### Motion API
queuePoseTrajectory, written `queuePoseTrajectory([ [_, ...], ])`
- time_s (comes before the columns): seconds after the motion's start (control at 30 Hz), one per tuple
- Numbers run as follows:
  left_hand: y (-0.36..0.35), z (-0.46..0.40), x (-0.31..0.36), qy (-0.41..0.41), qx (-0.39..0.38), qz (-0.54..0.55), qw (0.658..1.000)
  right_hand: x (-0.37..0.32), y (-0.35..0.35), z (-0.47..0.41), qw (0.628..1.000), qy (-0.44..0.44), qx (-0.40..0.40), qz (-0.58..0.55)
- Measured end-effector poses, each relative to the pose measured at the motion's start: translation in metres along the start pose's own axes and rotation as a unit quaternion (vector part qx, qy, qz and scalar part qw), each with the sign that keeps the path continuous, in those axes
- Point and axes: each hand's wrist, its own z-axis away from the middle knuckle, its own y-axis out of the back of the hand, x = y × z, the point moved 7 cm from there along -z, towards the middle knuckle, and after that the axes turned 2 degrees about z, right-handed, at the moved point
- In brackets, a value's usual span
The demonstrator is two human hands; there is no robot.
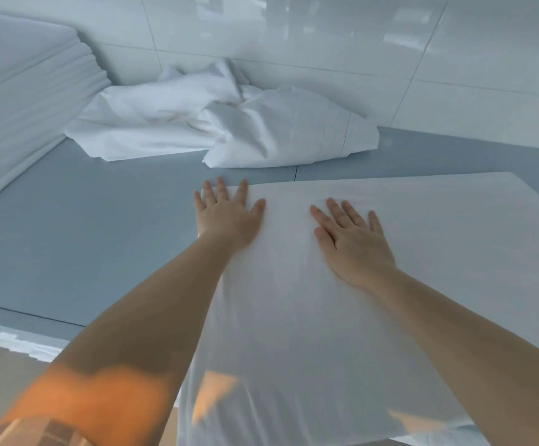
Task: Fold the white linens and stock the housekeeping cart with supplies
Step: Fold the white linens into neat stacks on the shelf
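Tabletop (68, 226), blue-grey, is filling mid-frame and carrying everything. Folded linen stack (20, 91) is sitting at upper left, out of my working area. Flat white sheet (422, 252) is lying centre to lower right, draping over the near edge. Crumpled linen pile (223, 123) is waiting at upper centre against the wall. I'm pressing left hand (226, 217) and right hand (351, 239) flat, fingers spread, grasping nothing, likely smoothing creases so the next fold lies true.

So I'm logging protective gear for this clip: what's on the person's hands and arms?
Nothing is worn: the left hand and right hand are bare, without gloves, rings or a watch. Both forearms are uncovered, with no sleeves in view.
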Motion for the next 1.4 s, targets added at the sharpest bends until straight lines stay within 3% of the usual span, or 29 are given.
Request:
queuePoseTrajectory([
  [0.27,-0.015,0.117,0.045,-0.069,-0.009,0.031,0.997,-0.002,0.004,0.002,1.000,-0.007,0.008,0.004],
  [0.43,-0.022,0.192,0.029,-0.046,0.001,0.013,0.999,-0.004,0.008,0.008,1.000,-0.019,-0.003,-0.001],
  [0.53,-0.020,0.196,0.028,-0.037,-0.019,0.017,0.999,-0.004,0.005,0.024,0.999,-0.039,-0.033,-0.002],
  [0.67,-0.020,0.188,0.029,-0.055,-0.020,0.006,0.998,0.015,0.000,0.077,0.999,0.004,-0.040,0.031],
  [0.83,-0.009,0.171,0.037,-0.071,-0.056,0.016,0.996,0.048,0.001,0.113,0.997,-0.032,-0.056,0.036],
  [1.0,-0.024,0.219,0.078,-0.057,-0.089,0.018,0.994,0.047,0.004,0.109,0.998,-0.035,-0.044,0.031],
  [1.13,-0.031,0.245,0.092,-0.041,-0.082,0.013,0.996,0.038,0.004,0.113,0.992,-0.105,-0.074,0.011],
  [1.27,-0.028,0.248,0.095,-0.034,-0.077,0.009,0.996,0.030,-0.002,0.147,0.980,-0.192,-0.031,-0.034],
  [1.4,-0.031,0.257,0.096,-0.068,-0.095,0.019,0.993,0.039,0.001,0.157,0.986,-0.160,-0.036,-0.025],
])
